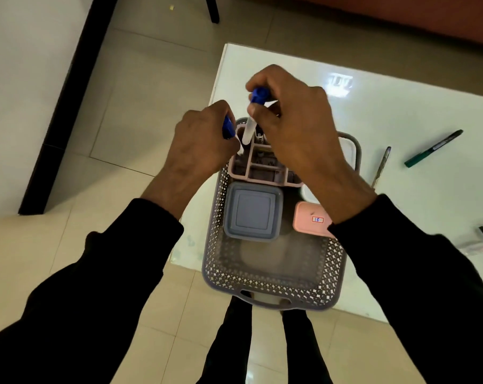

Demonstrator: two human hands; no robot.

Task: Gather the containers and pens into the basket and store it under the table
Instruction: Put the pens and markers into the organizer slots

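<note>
Head cam view: my right hand [293, 128] is pinching a white marker with a blue cap [252, 115] by its cap end, barrel pointing down into the far-left slot of the pink plastic divided organizer [262, 170]. My left hand [204, 134] is clenched around another blue-capped pen [228, 128], just beside the organizer's left edge.

The organizer sits at the far end of the grey perforated plastic basket [270, 284], which rests at the near-left corner of the glossy white table [401, 106], its handle end hanging a bit over the near edge. Inside the basket there's also a grey-blue square lidded container [252, 211] in the middle, and a pink lidded container with a small label [312, 218] against the right wall, partly under my wrist.

Out on the table, right of the basket: a thin dark pen [382, 164] close by, and a green marker [432, 149] further toward the right edge.
</note>
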